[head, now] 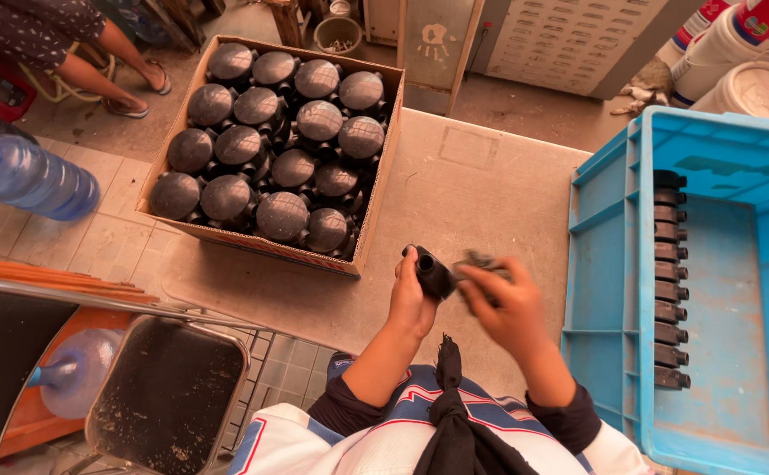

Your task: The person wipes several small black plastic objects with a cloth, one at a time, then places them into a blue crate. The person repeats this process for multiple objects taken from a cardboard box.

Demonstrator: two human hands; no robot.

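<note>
Concrete flooring, pale and dusty, spreads under everything, giving way to small square tiles on the left. Largest on it is a blue plastic crate (609, 220) at the right, with a row of small dark parts (670, 281) lined up along its inner left wall. Next comes a cardboard box (383, 185) up and to the left, packed with round black domed caps (281, 215) in close rows. A metal chair (169, 396) with a worn dark seat stands at the lower left, and blue water bottles (28, 176) lie beside the box on the tiles. White buckets (758, 88) sit at the top right corner.

Between box and crate, the person's left hand (411, 303) is curled shut around a small black tubular fitting (433, 273), its open round end facing up. The right hand (508, 303), blurred, is just beside it, fingers bent around a small dark piece (481, 261); how firmly it is gripped I cannot tell. Another person's bare legs in sandals (129, 107) show at the top left.
</note>
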